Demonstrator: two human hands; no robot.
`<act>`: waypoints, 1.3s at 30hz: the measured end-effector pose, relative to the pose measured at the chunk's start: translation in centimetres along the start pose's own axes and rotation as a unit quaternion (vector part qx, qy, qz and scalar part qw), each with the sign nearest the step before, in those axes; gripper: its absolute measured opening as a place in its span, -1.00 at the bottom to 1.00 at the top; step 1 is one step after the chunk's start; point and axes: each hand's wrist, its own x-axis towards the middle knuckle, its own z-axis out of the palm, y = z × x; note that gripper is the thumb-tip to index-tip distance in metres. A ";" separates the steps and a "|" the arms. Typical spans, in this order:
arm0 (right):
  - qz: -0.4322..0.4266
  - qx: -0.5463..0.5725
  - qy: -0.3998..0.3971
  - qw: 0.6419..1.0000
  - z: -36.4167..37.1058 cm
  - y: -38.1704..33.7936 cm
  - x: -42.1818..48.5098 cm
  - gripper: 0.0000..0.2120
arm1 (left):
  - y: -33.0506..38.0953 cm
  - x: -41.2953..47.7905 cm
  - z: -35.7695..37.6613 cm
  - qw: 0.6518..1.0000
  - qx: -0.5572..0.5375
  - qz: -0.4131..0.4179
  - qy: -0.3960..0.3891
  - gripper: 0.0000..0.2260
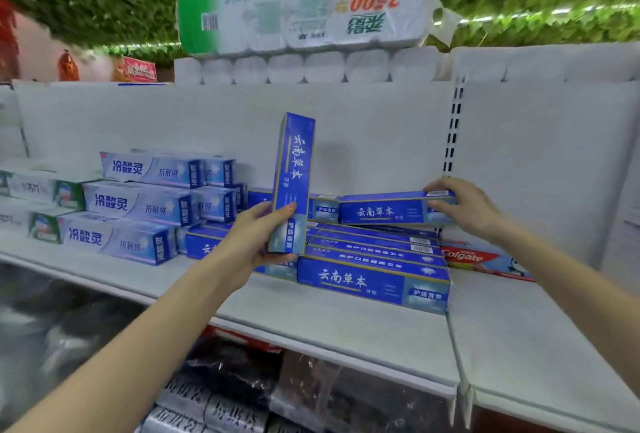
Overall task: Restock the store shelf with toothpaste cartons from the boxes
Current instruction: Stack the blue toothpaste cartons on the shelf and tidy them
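My left hand grips the lower end of a dark blue toothpaste carton held upright above the shelf. My right hand holds the right end of a second dark blue carton, which lies flat on top of a stack of several like cartons. The bottom front carton of that stack faces me at the shelf's middle.
Pale blue cartons are stacked to the left, with green-and-white ones beyond them. A red Colgate carton lies right of the stack. Toilet roll packs sit on the top shelf. Dark packaged goods fill the shelf below.
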 end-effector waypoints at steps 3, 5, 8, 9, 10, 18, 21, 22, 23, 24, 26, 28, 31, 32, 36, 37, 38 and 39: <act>0.006 -0.067 0.009 0.998 0.3 0.5 0.1 -0.80 | 0.1 0.2 0.4 1.000 0.012 -0.007 0.003 -0.69; 0.006 -0.070 0.039 0.997 -0.1 0.2 -0.3 -0.79 | 0.1 0.3 0.6 1.000 0.009 -0.009 -0.002 -0.70; -0.003 0.007 0.077 0.997 -0.8 -2.8 -1.2 -0.84 | 0.3 0.4 1.2 1.000 -0.007 -0.007 -0.022 -0.74; 0.004 0.055 0.058 0.997 -0.8 -4.6 -1.5 -0.84 | 0.4 0.4 1.6 0.999 -0.014 -0.006 -0.029 -0.78; 0.012 0.111 0.024 0.993 -0.7 -6.5 -1.9 -0.82 | 0.5 0.3 2.0 0.999 -0.023 -0.006 -0.034 -0.81; 0.106 0.418 -0.151 0.890 3.7 -16.4 -4.1 -0.60 | 1.4 -1.5 5.1 0.994 -0.078 0.020 -0.072 -0.70; 0.120 0.485 -0.138 0.855 4.4 -16.6 -4.0 -0.64 | 2.0 -1.8 5.1 0.992 -0.104 0.038 -0.057 -0.71; 0.115 0.503 -0.159 0.842 4.4 -16.6 -4.0 -0.63 | 2.2 -1.9 4.9 0.992 -0.105 0.041 -0.052 -0.71; 0.106 0.516 -0.184 0.830 4.4 -16.6 -3.9 -0.61 | 2.4 -1.9 4.7 0.992 -0.105 0.042 -0.049 -0.70; 0.094 0.521 -0.205 0.823 4.5 -16.7 -3.9 -0.60 | 2.5 -2.0 4.4 0.993 -0.105 0.042 -0.047 -0.70; 0.078 0.522 -0.219 0.821 5.0 -17.0 -3.8 -0.57 | 2.8 -2.0 3.5 0.993 -0.105 0.030 -0.050 -0.68; 0.078 0.531 -0.208 0.818 5.8 -17.4 -3.5 -0.55 | 2.7 -1.9 2.4 0.996 -0.071 0.019 -0.050 -0.66; 0.096 0.512 -0.177 0.835 6.8 -17.6 -2.6 -0.69 | 1.1 -0.3 -0.8 0.970 0.208 0.122 0.028 -0.62; 0.099 0.482 -0.159 0.856 7.0 -17.6 -2.1 -0.72 | 0.2 0.3 -2.3 0.921 0.341 0.174 0.065 -0.60; 0.004 0.254 -0.064 0.965 8.2 -16.9 0.2 -0.76 | -3.4 1.8 -7.7 0.783 0.570 0.233 0.082 -0.36; -0.038 0.179 -0.047 0.982 8.5 -16.4 0.9 -0.75 | -4.0 2.1 -8.4 0.779 0.580 0.227 0.068 -0.30; -0.069 0.108 -0.040 0.991 8.8 -15.8 1.6 -0.74 | -4.6 2.4 -8.9 0.775 0.591 0.216 0.058 -0.26; -0.085 0.048 -0.043 0.994 9.2 -15.3 2.3 -0.72 | -5.0 2.6 -9.1 0.773 0.599 0.204 0.051 -0.24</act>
